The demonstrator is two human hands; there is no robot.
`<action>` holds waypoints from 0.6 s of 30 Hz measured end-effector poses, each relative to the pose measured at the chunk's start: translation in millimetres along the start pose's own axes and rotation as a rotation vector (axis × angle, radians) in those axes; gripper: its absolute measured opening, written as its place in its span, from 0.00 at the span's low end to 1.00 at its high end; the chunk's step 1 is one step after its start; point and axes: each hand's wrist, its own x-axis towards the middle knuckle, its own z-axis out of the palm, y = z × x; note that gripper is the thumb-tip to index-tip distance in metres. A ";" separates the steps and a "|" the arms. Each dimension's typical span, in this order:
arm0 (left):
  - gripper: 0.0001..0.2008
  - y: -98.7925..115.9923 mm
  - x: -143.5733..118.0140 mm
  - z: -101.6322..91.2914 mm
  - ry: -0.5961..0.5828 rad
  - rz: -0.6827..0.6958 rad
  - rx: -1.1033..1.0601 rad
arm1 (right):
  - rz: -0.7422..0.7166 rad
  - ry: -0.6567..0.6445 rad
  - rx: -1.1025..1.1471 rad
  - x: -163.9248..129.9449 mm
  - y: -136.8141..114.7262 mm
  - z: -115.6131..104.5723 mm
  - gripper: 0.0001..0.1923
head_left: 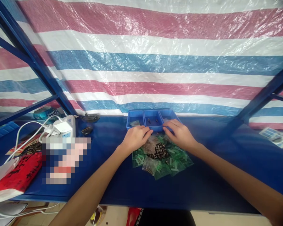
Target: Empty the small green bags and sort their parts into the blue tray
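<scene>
A blue plastic tray [141,126] with three compartments stands at the back of the blue table [122,185]; the middle compartment holds two small dark parts [152,120]. In front of it lies a heap of small green and clear bags [172,163] with a cluster of dark small parts [160,151] on top. My left hand [135,138] rests at the tray's front edge, fingers curled, above the bags' left side. My right hand [179,133] lies palm down by the tray's right front corner, fingers reaching the rim. I cannot see anything gripped in either hand.
A striped red, white and blue tarp [155,62] hangs behind the table, framed by blue metal posts [37,66]. At left are a white power strip with chargers and cables [61,127], a red bag [19,175] and a black puck-like object [91,117]. Small packets [274,136] lie far right.
</scene>
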 end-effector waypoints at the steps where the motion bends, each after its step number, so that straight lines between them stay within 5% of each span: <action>1: 0.23 1.0 0.1 0.2 -0.004 0.001 0.000 | 0.010 -0.038 -0.006 -9.2 -1.2 -0.4 0.14; 5: 0.25 4.6 0.4 -1.1 -0.043 -0.003 0.015 | -0.005 -0.137 -0.014 -29.7 -0.3 3.6 0.15; 9: 0.14 2.5 -0.2 -11.5 -0.088 -0.039 0.059 | -0.054 -0.109 0.051 -29.0 3.2 10.4 0.14; 18: 0.13 -30.7 -6.0 -21.5 -0.236 0.010 -0.030 | -0.130 -0.237 0.164 -32.3 -19.6 2.2 0.22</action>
